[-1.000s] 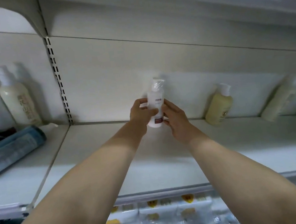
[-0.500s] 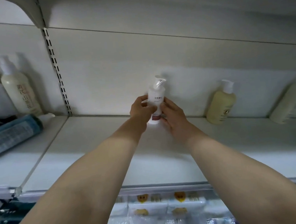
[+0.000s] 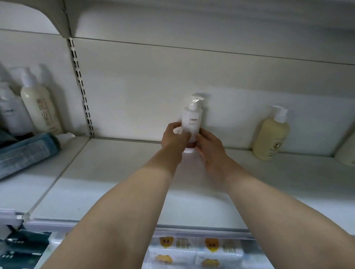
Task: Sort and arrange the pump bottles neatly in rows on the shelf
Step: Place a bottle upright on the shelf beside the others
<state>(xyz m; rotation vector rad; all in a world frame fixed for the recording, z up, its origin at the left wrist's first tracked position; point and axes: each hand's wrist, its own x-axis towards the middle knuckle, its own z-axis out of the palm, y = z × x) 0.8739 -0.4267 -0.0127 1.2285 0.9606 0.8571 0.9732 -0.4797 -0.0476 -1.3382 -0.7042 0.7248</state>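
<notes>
Both hands (image 3: 191, 142) hold white pump bottle (image 3: 191, 122) upright.

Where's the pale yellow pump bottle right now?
In the head view, the pale yellow pump bottle stands against the shelf's back wall, right of the white pump bottle both hands hold.

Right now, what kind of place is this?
Probably a shop aisle: slotted upright, white shelf with price rail, pump bottles like the cream bottle, packaged goods below.

white pump bottle (image 3: 190, 122) upright at shelf (image 3: 115, 176) back wall; cream pump bottle (image 3: 270, 138) right, leaning.
</notes>
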